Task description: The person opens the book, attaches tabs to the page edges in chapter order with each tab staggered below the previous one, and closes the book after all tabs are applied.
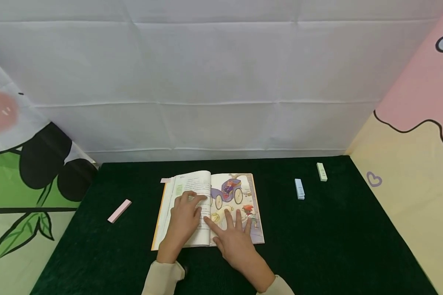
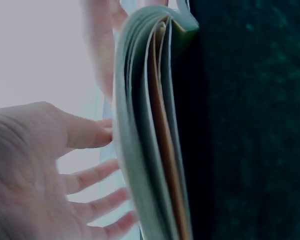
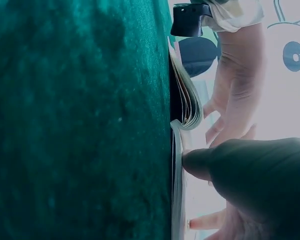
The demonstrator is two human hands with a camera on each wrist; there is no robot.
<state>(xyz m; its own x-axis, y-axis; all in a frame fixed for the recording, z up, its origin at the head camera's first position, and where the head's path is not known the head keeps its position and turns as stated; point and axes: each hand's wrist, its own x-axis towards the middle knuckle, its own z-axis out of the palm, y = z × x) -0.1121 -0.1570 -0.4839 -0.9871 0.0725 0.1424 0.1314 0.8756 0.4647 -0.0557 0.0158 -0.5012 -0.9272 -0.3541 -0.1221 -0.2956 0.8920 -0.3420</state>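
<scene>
An open picture book [image 1: 221, 186] lies on the dark green cloth [image 1: 317, 229]. My left hand [image 1: 186, 211] rests on its left text page, fingertips near the centre fold. On the right illustrated page my right hand [image 1: 233, 229] presses flat with its fingers spread. The left wrist view has the left hand [image 2: 90, 165] with straight fingers against the page stack of the book [image 2: 140, 150]. In the right wrist view the right hand [image 3: 250, 185] touches the book's edge [image 3: 182, 100]. A pink tab [image 1: 165, 180] sticks out at the top left corner, and a green note [image 1: 179, 189] is on the left page.
A pink sticky-note pad [image 1: 119, 211] lies left of the book. To the right lie a blue pad [image 1: 299, 189] and a green pad [image 1: 321, 171]. A white cloth backdrop [image 1: 221, 82] and printed panels wall in the table on three sides.
</scene>
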